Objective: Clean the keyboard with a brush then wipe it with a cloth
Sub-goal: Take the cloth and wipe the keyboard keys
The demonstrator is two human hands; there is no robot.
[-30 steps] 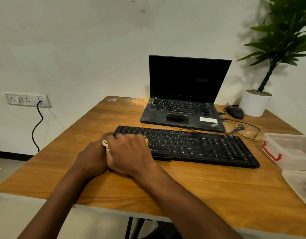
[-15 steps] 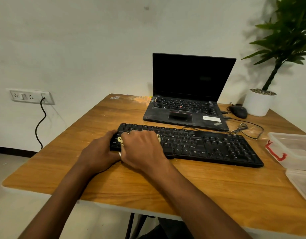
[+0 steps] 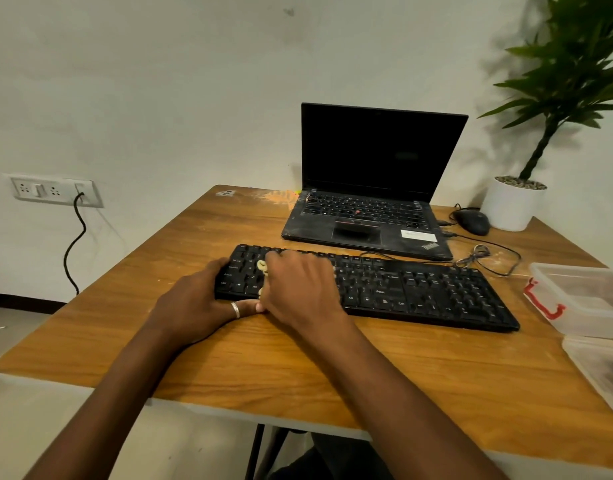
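Head view: a black keyboard (image 3: pixel 419 292) lies across the middle of the wooden desk (image 3: pixel 298 368), just in front of an open laptop (image 3: pixel 374 150). The left hand (image 3: pixel 194 303) grips the keyboard's left end, fingers curled over the edge and thumb along the near side. The right hand (image 3: pixel 298 285) rests on the left keys, its fingers curled over a small pale object (image 3: pixel 262 265), mostly hidden; I cannot tell whether it is brush or cloth. A mouse (image 3: pixel 473 221) and a potted plant (image 3: pixel 512 206) sit far right, and a clear plastic box (image 3: pixel 582 296) lies right of the keyboard.
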